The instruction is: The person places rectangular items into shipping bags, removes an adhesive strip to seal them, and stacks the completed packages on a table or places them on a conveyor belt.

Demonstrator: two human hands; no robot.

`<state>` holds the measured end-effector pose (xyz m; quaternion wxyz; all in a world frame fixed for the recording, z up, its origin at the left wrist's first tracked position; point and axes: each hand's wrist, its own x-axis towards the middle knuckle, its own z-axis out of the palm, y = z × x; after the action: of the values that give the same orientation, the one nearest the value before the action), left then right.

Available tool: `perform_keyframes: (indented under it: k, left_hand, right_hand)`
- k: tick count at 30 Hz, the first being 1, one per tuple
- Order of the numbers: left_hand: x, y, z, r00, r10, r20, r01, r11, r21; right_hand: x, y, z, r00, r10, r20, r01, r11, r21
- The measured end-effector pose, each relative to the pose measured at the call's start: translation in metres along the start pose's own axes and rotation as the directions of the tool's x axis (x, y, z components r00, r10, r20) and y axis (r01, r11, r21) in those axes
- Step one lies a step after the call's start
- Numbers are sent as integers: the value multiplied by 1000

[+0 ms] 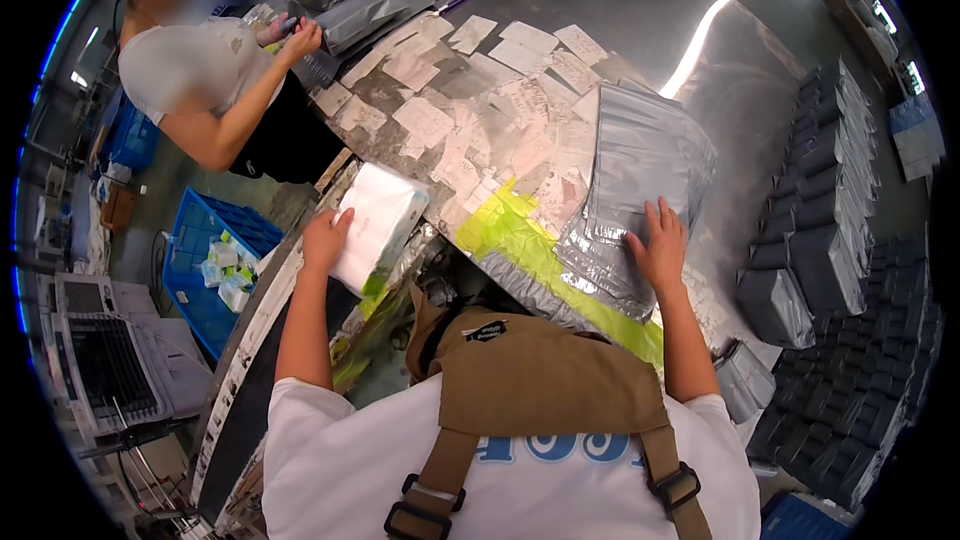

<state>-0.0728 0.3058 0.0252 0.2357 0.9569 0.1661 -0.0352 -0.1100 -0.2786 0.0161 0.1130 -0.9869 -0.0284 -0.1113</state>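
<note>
left hand (325,238) gripping white packet (375,222), right hand (660,245) flat, open on grey mailer stack (640,180), labels (470,130) littering surface (620,0), coworker's hand (302,40) opposite

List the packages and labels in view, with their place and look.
White packet: flat, soft, at the table's left edge, held by the left hand.
Grey mailer bags: shiny stack under the right hand.
Paper labels: pale rectangles spread over the table.
Packed grey parcels: rows at right.
</note>
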Motion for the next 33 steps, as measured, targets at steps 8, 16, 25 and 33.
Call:
perform_keyframes:
  k: [8,16,25,33]
  left_hand:
    - [32,20,36,998,61,24,-42,880,-473]
    - [5,191,50,977,183,105,6,476,-879]
    - [-96,318,123,770,628,108,-255,460,-850]
    - [-60,345,196,174,985,-9,-908,157,-388]
  right_hand:
    - [-24,-46,4,943,281,176,-258,956,-141]
    - [4,-68,-38,905,217,367,-423,553,718]
    - [-5,-60,-51,841,533,89,-367,443,818]
    - [-103,22,-57,497,841,216,-245,-102,964]
